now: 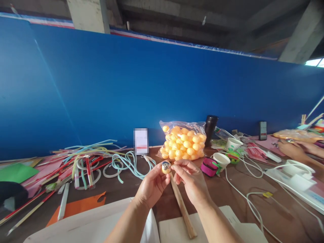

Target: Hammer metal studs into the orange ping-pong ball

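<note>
My left hand (pixel 154 184) holds a small ball (pixel 166 167) between thumb and fingers. The ball is shiny silver on top and yellow-orange below. Close to its right side is my right hand (pixel 190 180), fingers bent and pinched together; whatever they hold, if anything, is too small to make out. Beneath the hands, a bundle of thin wooden sticks (pixel 183 211) lies on the brown table (pixel 167 211). Just behind them stands a clear plastic bag (pixel 182 125) full of orange table tennis balls (pixel 184 143).
Blue tubes (pixel 126 165) and red-and-white sticks lie left. A white tray (pixel 83 221) fills the near left, beside pale boards (pixel 174 226). Right are paper cups (pixel 221 159), a magenta pouch (pixel 209 166), a black bottle (pixel 211 130) and white cables. Another person's hands (pixel 291 148) work far right.
</note>
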Demonstrator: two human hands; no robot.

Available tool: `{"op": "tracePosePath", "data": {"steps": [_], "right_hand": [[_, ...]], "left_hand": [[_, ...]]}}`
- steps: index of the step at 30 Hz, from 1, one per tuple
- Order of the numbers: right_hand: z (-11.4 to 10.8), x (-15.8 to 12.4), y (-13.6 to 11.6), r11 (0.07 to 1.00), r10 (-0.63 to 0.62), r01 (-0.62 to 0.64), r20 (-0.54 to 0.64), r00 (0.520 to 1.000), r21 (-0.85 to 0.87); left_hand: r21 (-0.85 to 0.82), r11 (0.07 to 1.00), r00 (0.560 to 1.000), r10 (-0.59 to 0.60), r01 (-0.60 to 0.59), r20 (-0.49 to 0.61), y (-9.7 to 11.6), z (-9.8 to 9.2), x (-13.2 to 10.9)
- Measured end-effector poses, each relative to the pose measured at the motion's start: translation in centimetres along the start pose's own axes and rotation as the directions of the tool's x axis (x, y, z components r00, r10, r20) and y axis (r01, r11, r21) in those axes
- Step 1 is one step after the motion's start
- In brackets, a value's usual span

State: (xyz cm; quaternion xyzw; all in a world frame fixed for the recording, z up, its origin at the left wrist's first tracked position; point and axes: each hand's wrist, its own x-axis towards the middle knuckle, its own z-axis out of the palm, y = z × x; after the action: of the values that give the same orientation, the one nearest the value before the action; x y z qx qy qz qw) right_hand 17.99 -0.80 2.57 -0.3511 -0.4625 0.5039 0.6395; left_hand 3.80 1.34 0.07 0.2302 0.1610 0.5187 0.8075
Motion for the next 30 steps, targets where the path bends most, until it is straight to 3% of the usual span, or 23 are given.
{"op": "tracePosePath", "data": {"steps": [7, 16, 30], "right_hand": [[0.63, -0.48, 0.29, 0.995, 0.092, -0.087, 0.114, 0.989, -0.048], [0.65, -0.39, 0.63, 0.974, 0.189, -0.204, 0.142, 0.972, 0.098], [0.47, -0.32, 0.91, 0.974, 0.188, -0.202, 0.133, 0.973, 0.1]], "left_hand": [[0.021, 1.0, 0.998, 0.016, -0.017, 0.055, 0.11, -0.41, 0.21], [0.069, 0.998, 0.998, 0.001, -0.005, 0.065, 0.27, -0.17, 0.05], [0.085, 0.996, 0.997, 0.022, -0.028, 0.068, 0.28, -0.08, 0.0]]}}
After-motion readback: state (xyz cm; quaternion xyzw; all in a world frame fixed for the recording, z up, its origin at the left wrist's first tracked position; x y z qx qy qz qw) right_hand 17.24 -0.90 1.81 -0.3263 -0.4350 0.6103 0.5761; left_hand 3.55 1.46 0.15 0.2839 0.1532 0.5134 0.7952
